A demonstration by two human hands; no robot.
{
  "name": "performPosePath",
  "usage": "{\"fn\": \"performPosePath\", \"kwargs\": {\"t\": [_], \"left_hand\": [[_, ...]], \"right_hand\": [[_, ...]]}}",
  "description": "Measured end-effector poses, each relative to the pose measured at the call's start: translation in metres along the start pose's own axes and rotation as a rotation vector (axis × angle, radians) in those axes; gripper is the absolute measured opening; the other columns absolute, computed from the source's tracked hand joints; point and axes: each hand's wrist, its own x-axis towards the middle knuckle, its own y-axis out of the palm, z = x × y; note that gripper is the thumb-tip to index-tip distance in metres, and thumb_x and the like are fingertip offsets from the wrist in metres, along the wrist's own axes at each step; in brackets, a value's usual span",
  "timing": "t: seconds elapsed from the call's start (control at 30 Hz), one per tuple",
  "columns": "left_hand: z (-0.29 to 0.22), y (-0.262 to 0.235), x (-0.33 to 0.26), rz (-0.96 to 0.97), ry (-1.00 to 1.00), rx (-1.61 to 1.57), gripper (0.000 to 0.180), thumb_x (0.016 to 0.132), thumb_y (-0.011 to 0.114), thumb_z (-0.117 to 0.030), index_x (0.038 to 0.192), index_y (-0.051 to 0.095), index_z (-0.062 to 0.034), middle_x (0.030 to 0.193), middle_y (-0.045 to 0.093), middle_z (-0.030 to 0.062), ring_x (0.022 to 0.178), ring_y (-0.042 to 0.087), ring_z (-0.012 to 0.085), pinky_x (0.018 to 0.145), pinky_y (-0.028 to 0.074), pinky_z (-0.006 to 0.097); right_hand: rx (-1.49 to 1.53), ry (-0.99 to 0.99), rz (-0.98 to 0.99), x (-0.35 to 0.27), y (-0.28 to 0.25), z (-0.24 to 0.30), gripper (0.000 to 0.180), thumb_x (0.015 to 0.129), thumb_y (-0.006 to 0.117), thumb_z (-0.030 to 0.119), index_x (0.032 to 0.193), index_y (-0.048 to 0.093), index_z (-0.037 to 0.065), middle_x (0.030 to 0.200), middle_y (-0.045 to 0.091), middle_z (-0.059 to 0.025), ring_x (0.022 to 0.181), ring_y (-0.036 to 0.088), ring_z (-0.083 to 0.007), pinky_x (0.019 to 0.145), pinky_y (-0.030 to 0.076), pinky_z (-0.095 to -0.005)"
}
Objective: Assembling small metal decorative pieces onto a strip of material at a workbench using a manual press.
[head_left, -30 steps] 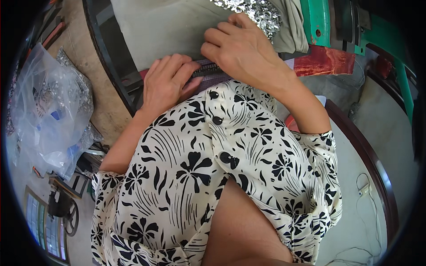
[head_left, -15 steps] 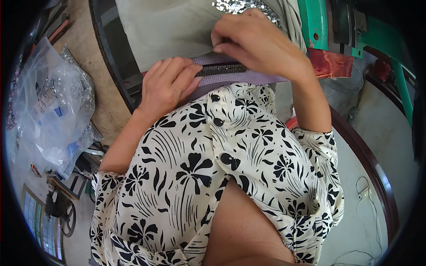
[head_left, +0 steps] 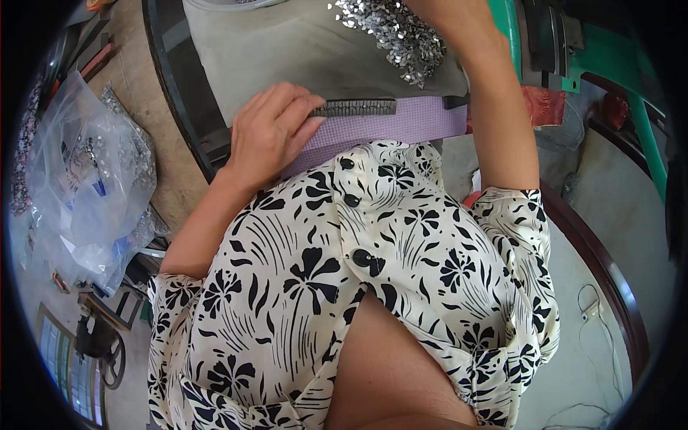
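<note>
My left hand point(head_left: 271, 129) is closed on the left end of a dark, ridged strip point(head_left: 358, 107) divided into small segments. The strip lies along the top edge of a purple, finely checked pad point(head_left: 423, 118) close to my body. Beyond it, a heap of small shiny silver pieces point(head_left: 405, 39) rests on grey-green cloth point(head_left: 265, 54). My right hand point(head_left: 441, 8) is at the top edge of the picture, above the heap's right side. Its fingers are cut off there, so whatever they hold or touch is hidden.
Clear plastic bags point(head_left: 93, 179) with silvery contents lie to the left, beside a dark frame edge point(head_left: 183, 93). Green metal machinery point(head_left: 609, 54) stands at the right, with a shiny red piece point(head_left: 545, 106) below it. A pale rim point(head_left: 236, 3) shows at the top.
My right hand has moved up and away from the strip toward the top edge, uncovering the silver heap and the strip's right end. My left hand stays on the strip, which has shifted slightly up.
</note>
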Motion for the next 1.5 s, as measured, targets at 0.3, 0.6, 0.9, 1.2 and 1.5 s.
{"fn": "performPosePath", "kwargs": {"t": [0.3,0.6,0.9,1.2,1.5], "left_hand": [[-0.003,-0.003,-0.004,-0.019,-0.008,0.04,0.018,0.076,0.076,-0.014,0.093,0.071,-0.0105,0.091,0.064,0.0003,0.079,0.062,0.0207,0.068,0.051,0.033],[-0.01,-0.002,0.004,0.016,0.071,0.161,0.017,0.073,0.073,-0.009,0.089,0.068,-0.0105,0.092,0.063,-0.0017,0.08,0.062,0.0179,0.067,0.051,0.032],[-0.007,-0.005,0.006,0.029,-0.053,0.043,0.026,0.072,0.077,-0.012,0.096,0.068,-0.0075,0.095,0.062,0.0035,0.084,0.061,0.0241,0.07,0.051,0.035],[-0.004,-0.006,0.001,0.041,-0.083,0.024,0.026,0.072,0.079,-0.011,0.095,0.068,-0.007,0.095,0.061,0.0049,0.081,0.06,0.025,0.069,0.05,0.036],[-0.009,-0.009,0.028,-0.123,-0.107,-0.171,0.021,0.077,0.077,-0.005,0.096,0.068,-0.0043,0.095,0.064,0.0088,0.084,0.065,0.0275,0.07,0.054,0.037]], "right_hand": [[0.08,-0.021,0.176,-0.08,-0.024,0.036,0.01,0.075,0.077,0.015,0.084,0.072,0.013,0.081,0.062,-0.0003,0.079,0.061,-0.0211,0.078,0.043,-0.0366],[-0.014,0.034,0.236,-0.125,-0.012,0.061,0.023,0.07,0.08,0.018,0.092,0.075,0.017,0.086,0.06,0.0051,0.081,0.057,-0.0157,0.083,0.039,-0.0349],[-0.032,0.079,0.311,-0.125,-0.015,0.057,0.027,0.072,0.081,0.023,0.097,0.074,0.016,0.09,0.061,0.0037,0.086,0.057,-0.0168,0.087,0.038,-0.0362],[0.007,0.087,0.226,-0.077,-0.03,0.027,0.015,0.076,0.078,0.022,0.087,0.075,0.014,0.08,0.062,-0.0014,0.084,0.06,-0.0221,0.086,0.043,-0.0393],[0.017,0.122,0.45,0.021,0.004,-0.045,0.014,0.079,0.067,0.013,0.087,0.072,0.002,0.083,0.069,-0.0214,0.082,0.067,-0.0395,0.074,0.053,-0.0466]]}}
